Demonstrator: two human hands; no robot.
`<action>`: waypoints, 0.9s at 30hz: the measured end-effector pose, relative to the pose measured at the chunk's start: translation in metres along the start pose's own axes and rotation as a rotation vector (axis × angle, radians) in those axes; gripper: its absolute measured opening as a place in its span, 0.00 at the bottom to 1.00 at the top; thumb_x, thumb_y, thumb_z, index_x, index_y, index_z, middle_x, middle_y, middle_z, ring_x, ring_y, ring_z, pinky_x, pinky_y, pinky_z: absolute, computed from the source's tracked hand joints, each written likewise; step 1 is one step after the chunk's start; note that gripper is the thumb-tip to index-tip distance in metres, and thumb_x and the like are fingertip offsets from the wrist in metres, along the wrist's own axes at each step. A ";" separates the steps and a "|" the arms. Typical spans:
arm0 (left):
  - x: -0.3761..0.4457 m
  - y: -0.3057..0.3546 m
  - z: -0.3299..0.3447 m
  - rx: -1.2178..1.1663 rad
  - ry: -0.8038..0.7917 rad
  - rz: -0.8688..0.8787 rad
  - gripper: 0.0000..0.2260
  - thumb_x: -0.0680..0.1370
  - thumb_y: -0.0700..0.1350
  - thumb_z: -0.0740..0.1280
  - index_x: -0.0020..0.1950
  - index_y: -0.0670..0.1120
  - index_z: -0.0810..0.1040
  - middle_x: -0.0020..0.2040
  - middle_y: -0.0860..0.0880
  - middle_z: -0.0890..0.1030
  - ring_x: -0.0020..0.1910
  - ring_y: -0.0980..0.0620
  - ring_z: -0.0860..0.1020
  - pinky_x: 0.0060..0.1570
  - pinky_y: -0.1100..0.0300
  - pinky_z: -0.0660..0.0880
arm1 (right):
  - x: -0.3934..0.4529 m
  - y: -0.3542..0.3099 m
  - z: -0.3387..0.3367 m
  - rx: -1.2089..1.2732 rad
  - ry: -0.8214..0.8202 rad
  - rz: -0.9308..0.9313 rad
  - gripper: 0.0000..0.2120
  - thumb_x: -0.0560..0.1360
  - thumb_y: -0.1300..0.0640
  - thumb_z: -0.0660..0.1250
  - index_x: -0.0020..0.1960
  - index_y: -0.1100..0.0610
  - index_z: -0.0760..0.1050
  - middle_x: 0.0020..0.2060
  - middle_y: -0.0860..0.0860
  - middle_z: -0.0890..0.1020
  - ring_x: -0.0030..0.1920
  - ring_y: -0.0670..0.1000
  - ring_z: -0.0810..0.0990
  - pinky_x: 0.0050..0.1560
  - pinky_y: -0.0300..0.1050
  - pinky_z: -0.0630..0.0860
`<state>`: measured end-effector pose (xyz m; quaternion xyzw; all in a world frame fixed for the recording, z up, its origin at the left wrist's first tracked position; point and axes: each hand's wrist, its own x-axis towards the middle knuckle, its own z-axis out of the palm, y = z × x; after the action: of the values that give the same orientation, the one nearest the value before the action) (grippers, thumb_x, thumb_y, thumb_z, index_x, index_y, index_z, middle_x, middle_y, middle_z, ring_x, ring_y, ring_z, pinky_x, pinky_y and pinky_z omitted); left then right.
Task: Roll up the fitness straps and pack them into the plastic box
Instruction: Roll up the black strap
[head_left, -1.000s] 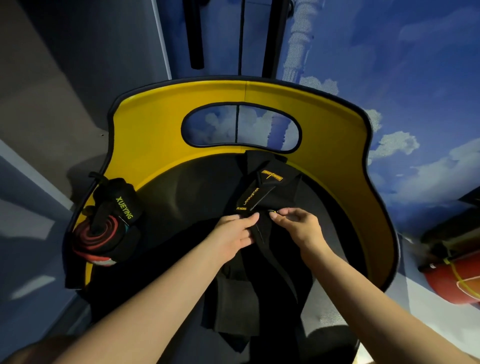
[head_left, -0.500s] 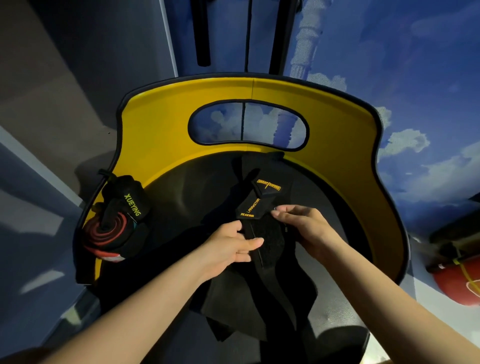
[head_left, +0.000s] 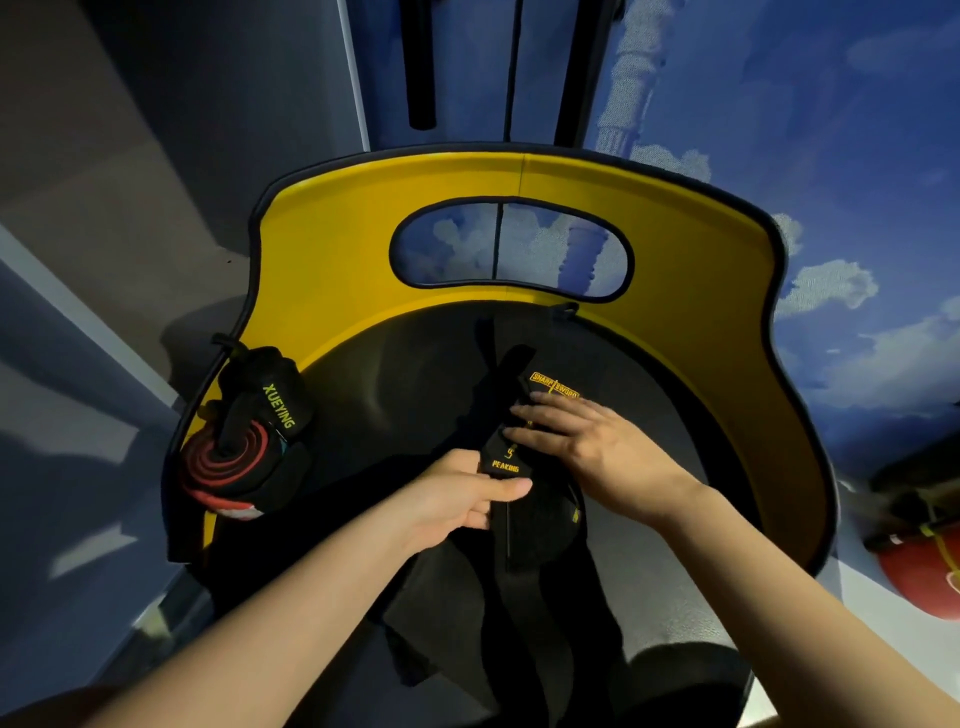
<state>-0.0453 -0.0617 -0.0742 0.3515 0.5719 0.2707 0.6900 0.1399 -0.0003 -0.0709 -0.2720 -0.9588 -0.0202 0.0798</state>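
Pinching and pressing the black strap (head_left: 501, 457), both hands (head_left: 592, 447) work.

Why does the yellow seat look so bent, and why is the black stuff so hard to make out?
Head view: the wide-angle lens bows the yellow seat back and the walls. Dim light swallows the black strap against the dark seat; only its yellow lettering shows. The left hand and right hand are brighter, slightly soft.

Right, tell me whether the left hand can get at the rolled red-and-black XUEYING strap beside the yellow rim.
Probably yes: the rolled red-and-black XUEYING strap lies uncovered left of the left hand, though that hand now grips the black strap.
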 end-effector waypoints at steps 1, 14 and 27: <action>-0.001 0.000 0.000 0.016 -0.020 -0.019 0.17 0.74 0.40 0.71 0.60 0.42 0.72 0.51 0.45 0.82 0.51 0.48 0.81 0.51 0.55 0.79 | 0.001 -0.002 0.004 0.002 -0.024 -0.014 0.20 0.74 0.56 0.57 0.64 0.51 0.75 0.62 0.51 0.78 0.65 0.54 0.75 0.61 0.50 0.74; -0.001 0.006 -0.005 -0.024 -0.047 -0.006 0.06 0.74 0.35 0.69 0.46 0.46 0.77 0.42 0.49 0.82 0.43 0.52 0.81 0.44 0.58 0.79 | 0.006 -0.014 0.009 0.143 0.047 0.179 0.19 0.71 0.61 0.62 0.60 0.57 0.79 0.59 0.51 0.81 0.61 0.54 0.78 0.60 0.49 0.74; -0.013 0.005 -0.024 0.159 0.008 0.047 0.10 0.75 0.37 0.69 0.55 0.47 0.78 0.53 0.42 0.81 0.50 0.48 0.81 0.52 0.52 0.78 | -0.001 0.021 0.012 0.272 0.045 0.626 0.19 0.73 0.65 0.62 0.61 0.53 0.78 0.61 0.52 0.79 0.64 0.54 0.75 0.61 0.52 0.74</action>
<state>-0.0718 -0.0645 -0.0645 0.4173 0.5861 0.2418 0.6510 0.1503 0.0178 -0.0831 -0.5396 -0.8206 0.1274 0.1387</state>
